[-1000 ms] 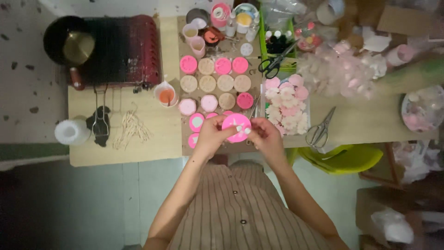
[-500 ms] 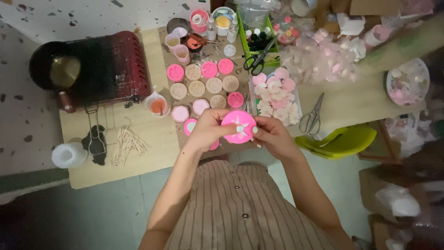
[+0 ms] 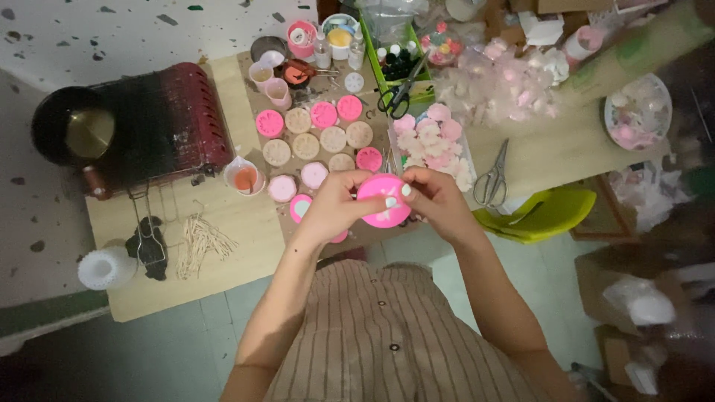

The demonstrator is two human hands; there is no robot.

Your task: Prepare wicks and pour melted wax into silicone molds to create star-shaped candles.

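Observation:
Both my hands hold a round pink mould (image 3: 384, 199) above the near edge of a low wooden table (image 3: 231, 264). My left hand (image 3: 335, 210) grips its left side and my right hand (image 3: 434, 195) grips its right side, thumbs pressed on its face. Beyond the mould lie rows of round pink and tan moulds (image 3: 320, 138) on the table. To the right of those rows sits a pile of pale pink and white flower-shaped pieces (image 3: 436, 145).
A dark red rack (image 3: 175, 123) and a black pot (image 3: 71, 130) stand at the left. Scissors (image 3: 493, 175) lie right of the flower pieces, black scissors (image 3: 398, 93) by a green tray. A small cup (image 3: 244, 177), wooden sticks (image 3: 199, 240) and a yellow-green stool (image 3: 547, 212) are nearby.
The view has shifted and tilted slightly. My hands have kept the pink mould between them, lifted a little nearer to me.

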